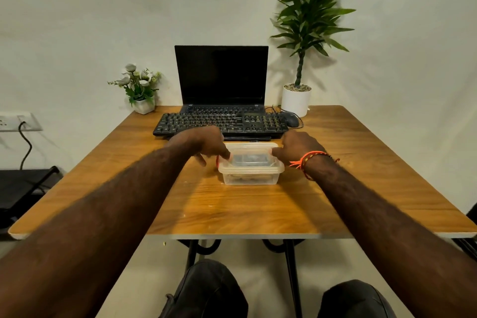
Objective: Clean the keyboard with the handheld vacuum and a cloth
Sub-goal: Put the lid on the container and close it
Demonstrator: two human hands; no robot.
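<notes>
**Both hands on the lidded box; keyboard waits behind**

The keyboard (222, 124) lies flat on the wooden table (258, 209), just in front of the open laptop (221, 77) w/ a mouse (291, 119) at its right end. Nearer the person sits a clear plastic box (251, 164) w/ its lid on; something dark shows inside, prob. the cleaning gear, but it's too blurred through the plastic to name. No vacuum or cloth in plain sight.

The left hand (206, 144) grips the box's left edge, fingers curled down over the lid rim. The right hand (296, 148) does the same on the right edge, an orange thread band (309, 159) at its wrist.

Handling, as a judgement: the box looks thin-walled and light, so it'll flex and could skid on the smooth tabletop if only one side is pulled. Best hold is at the lid's lip near a corner, one hand pinning the base. The keyboard is stiff and fairly light, keycaps are the fragile bit; steady it by the frame edges, not the keys.
</notes>
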